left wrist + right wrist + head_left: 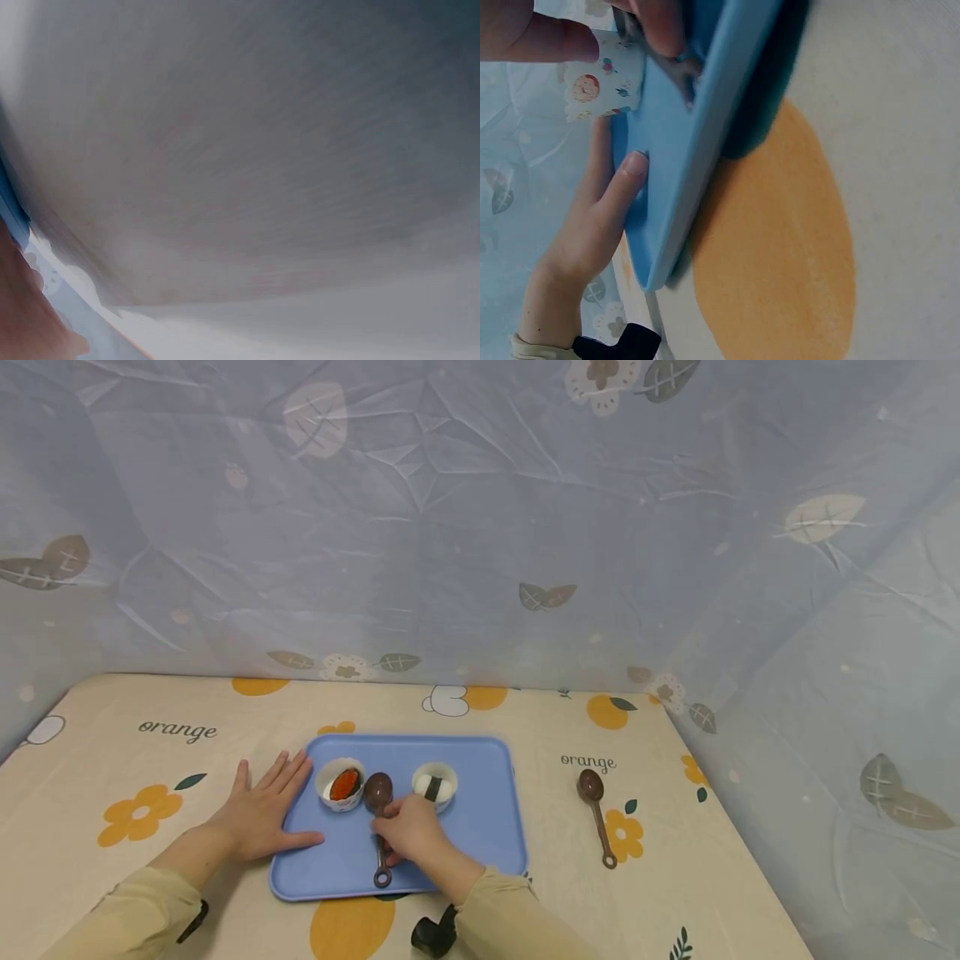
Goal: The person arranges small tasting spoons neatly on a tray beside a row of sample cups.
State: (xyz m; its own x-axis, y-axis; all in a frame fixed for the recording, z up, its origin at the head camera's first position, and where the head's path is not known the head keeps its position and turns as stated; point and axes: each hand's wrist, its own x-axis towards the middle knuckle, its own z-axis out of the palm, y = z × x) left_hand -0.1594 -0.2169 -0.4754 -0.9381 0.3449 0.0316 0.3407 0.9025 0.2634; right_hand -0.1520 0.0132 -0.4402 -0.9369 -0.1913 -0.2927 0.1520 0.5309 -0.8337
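Two-handed at the blue tray (480,831): pinched a brown spoon (378,793) on it by the handle with the right hand (416,828), between roe-sushi cup (341,807) and nori-banded-sushi cup (435,769); splayed the fingers of the left hand (258,814) at the left rim, likely for bracing. Couldn't quite see the right fingertips.

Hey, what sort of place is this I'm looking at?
Possibly a makeshift tabletop booth: patterned blue-grey sheeting surrounds the back and sides, a fruit-and-flower-print tablecloth covers the surface, and a blue tray sits on it.
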